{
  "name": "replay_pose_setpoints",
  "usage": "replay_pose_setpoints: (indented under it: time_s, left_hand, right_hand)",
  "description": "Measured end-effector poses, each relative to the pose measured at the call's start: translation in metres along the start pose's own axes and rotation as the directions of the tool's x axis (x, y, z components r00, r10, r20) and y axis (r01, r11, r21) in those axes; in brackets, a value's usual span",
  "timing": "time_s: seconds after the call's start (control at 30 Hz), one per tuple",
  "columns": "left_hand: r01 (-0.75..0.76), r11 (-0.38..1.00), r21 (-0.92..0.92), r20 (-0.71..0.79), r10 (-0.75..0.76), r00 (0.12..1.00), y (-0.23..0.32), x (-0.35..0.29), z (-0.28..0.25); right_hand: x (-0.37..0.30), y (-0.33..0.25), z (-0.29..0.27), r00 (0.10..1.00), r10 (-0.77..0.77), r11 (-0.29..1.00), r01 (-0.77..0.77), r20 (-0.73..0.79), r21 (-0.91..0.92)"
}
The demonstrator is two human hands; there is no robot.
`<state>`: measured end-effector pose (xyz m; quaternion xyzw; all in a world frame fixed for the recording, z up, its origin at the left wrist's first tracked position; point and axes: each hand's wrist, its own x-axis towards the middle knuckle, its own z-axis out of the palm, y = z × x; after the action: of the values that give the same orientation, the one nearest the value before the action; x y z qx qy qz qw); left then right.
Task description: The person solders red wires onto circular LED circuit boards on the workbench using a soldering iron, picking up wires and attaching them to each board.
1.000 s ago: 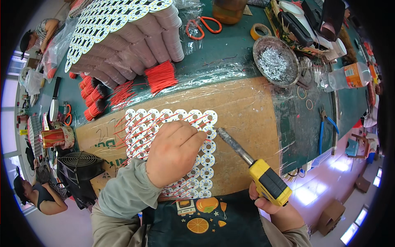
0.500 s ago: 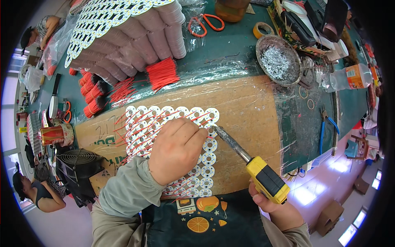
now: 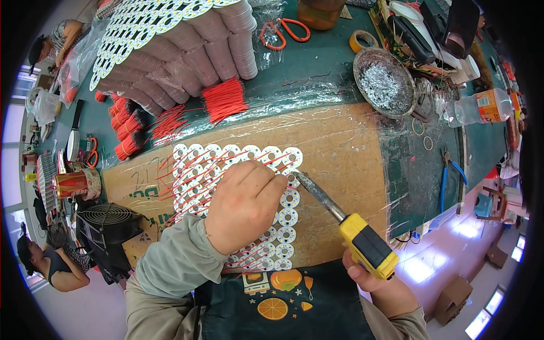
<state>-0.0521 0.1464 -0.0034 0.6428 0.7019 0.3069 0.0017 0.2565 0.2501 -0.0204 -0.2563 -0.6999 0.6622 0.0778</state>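
A sheet of round white LED circuit boards (image 3: pixel 288 217) lies before me, with thin red wires (image 3: pixel 192 173) slanting across its rows. Over the sheet, my left hand (image 3: pixel 243 207) is closed in a pinch at the right-hand column. It seems to grip a red wire, mostly hidden by the fingers. My right hand (image 3: pixel 362 276) is wrapped round the yellow and black handle of a soldering iron (image 3: pixel 368 243). The iron's tip touches or nearly touches a board near the top of that column, just beside my left fingertips. My left hand and sleeve cover the sheet's middle.
Cardboard (image 3: pixel 340 147) lies under the sheet. Beyond it are stacked circuit boards (image 3: pixel 192 62), red wire bundles (image 3: pixel 224 101), red-handled scissors (image 3: pixel 283 33) and a metal bowl of silvery scraps (image 3: pixel 385 82). Blue pliers (image 3: pixel 447 178) lie right, a black fan (image 3: pixel 107 221) left. Two people are at far left.
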Motion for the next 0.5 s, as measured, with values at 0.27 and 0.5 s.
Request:
replay_pose_setpoints:
  time_s: [0.27,0.5]
  left_hand:
    - [0.005,0.999,0.044,-0.005,-0.005,1.0,0.005,0.005,-0.007]
    - [-0.045,0.999,0.03,-0.044,0.046,0.998,0.008,0.001,-0.001]
  right_hand:
    - [-0.003,-0.012,-0.002,0.991,0.091,0.985,-0.074,-0.103,0.156]
    - [-0.006,-0.005,-0.004,0.998,-0.02,0.999,0.022,-0.055,0.043]
